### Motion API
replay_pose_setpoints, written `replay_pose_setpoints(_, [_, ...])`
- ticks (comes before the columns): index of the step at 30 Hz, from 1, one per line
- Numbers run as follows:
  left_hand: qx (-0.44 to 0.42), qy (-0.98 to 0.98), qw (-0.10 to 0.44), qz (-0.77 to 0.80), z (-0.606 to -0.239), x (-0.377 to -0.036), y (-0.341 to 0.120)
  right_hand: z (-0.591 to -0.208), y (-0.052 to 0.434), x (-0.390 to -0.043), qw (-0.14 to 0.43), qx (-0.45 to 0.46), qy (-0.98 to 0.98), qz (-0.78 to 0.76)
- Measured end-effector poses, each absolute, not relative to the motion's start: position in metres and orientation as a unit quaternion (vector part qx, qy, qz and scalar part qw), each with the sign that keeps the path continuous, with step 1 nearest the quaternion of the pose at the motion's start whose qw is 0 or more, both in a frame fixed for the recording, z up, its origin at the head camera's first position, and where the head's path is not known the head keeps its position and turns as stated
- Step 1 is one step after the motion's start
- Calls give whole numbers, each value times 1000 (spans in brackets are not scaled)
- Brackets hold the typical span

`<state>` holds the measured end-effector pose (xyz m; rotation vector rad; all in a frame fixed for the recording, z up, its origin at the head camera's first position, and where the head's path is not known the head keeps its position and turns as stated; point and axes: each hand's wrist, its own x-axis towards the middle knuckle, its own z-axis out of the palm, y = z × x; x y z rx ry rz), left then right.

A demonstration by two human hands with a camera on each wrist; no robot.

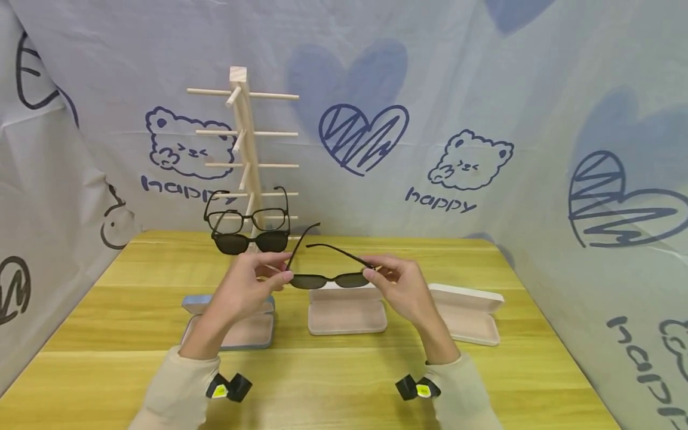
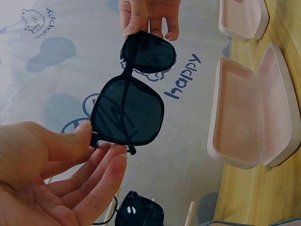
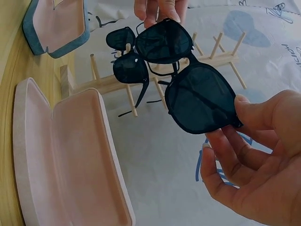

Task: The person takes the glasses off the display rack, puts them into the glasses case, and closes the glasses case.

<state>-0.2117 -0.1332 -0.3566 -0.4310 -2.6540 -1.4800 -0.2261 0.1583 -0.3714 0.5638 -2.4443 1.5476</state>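
Over at the left of the head view there's a wooden display rack standing at the back of the yellow table, with two pairs hung low on it: clear-lens black frames and, right under them, another dark pair. Below that, left of centre, a blue-edged case lies open on the table. Then the left hand, thumb and fingertips pinching the left end of the black sunglasses; in the left wrist view the thumb sits on the frame's edge with the other fingers loosely straight underneath. The sunglasses are held up in the air dead centre of the frame, temples unfolded and pointing away toward the backdrop, right above a pink-lined case lying open. The right hand pinches the other end the same way, thumb on the corner of the lens, fingers a bit spread below. Further right, a second light-coloured case sits open too.
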Motion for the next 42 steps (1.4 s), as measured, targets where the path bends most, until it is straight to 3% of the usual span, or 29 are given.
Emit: replay_pose_setpoints(42, [-147,-875,68,-456,-363,-213,-133,-376,154,-226,93,226,-842,480])
